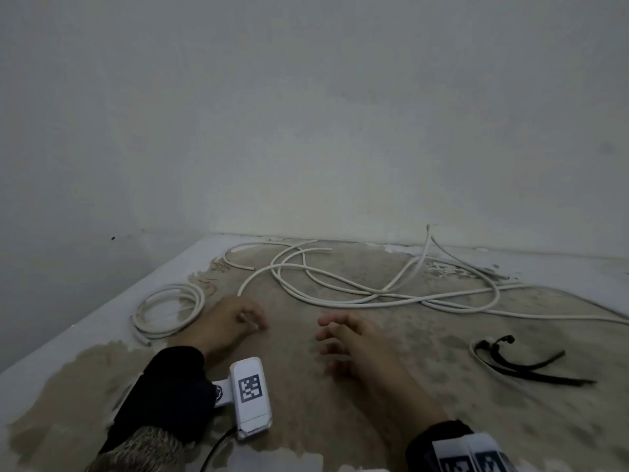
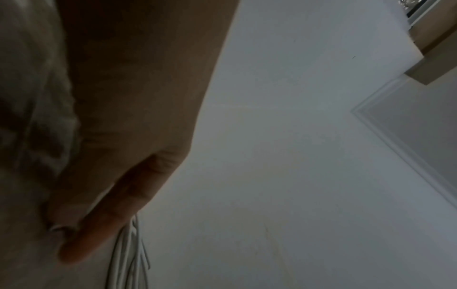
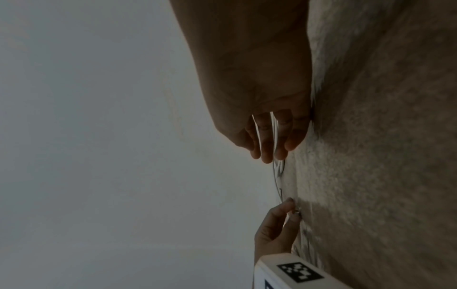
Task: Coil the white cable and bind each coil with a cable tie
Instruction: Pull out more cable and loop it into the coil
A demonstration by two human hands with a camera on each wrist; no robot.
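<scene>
Head view: the left hand [image 1: 230,321], knuckles up, pinches a small pale item (too small to identify) against the table [image 1: 391,386]; the right hand [image 1: 354,338] hovers with fingers spread, empty. White cable [image 1: 357,294] sprawls beyond; one coil [image 1: 169,310] lies left. Wrist tag [image 1: 251,389]: unreadable code.

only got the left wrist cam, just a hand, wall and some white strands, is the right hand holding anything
Observer: No. The right hand hangs open over the table, fingers spread, holding nothing.
Operator: whats further right of it
Observer: Black cable ties lie loose on the table, apart from both hands.
Operator: and on the other side
Observer: A coiled white cable lies near the table's left edge, just beyond the left hand, which pinches a small pale piece I cannot identify. Whether that coil is tied I cannot tell.
</scene>
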